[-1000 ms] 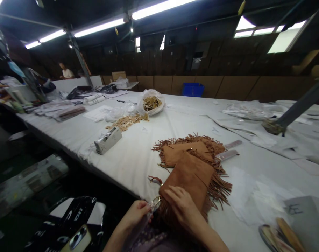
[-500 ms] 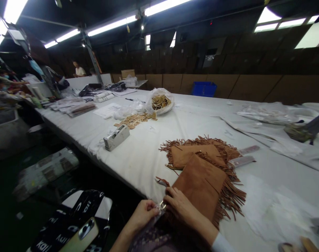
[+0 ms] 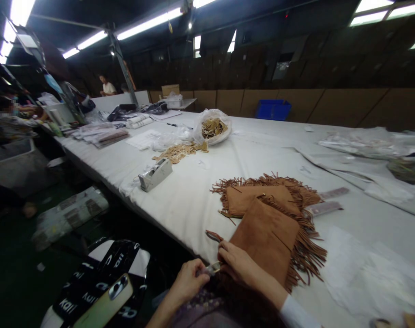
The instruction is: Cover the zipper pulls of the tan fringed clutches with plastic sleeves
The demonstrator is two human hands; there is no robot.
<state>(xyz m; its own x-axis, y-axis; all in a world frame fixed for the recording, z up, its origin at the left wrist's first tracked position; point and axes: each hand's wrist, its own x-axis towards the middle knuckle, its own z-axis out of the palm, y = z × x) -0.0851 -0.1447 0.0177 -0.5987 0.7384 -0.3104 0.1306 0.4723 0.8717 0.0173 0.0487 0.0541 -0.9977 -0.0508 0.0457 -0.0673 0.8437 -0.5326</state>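
Observation:
A brown suede fringed bag lies at the near edge of the table, partly over a second fringed bag. My right hand is closed at its lower left corner, fingers curled on the bag's edge beside a small pale gold metal ring. Just left of the ring, my left hand pinches a bit of clear plastic wrap that touches the metal. A thin brown tassel sticks out above my right fingers. What lies under my right palm is hidden.
A tape dispenser stands near the table's left edge. Behind it, brown tags spill beside a filled plastic bag. Wrapped straps lie right of the bags. A phone rests on a patterned black-and-white surface at lower left.
The view has shifted slightly, so the table things sit a little further right. Both hands keep their holds, and the metal ring has turned to lie more level between them.

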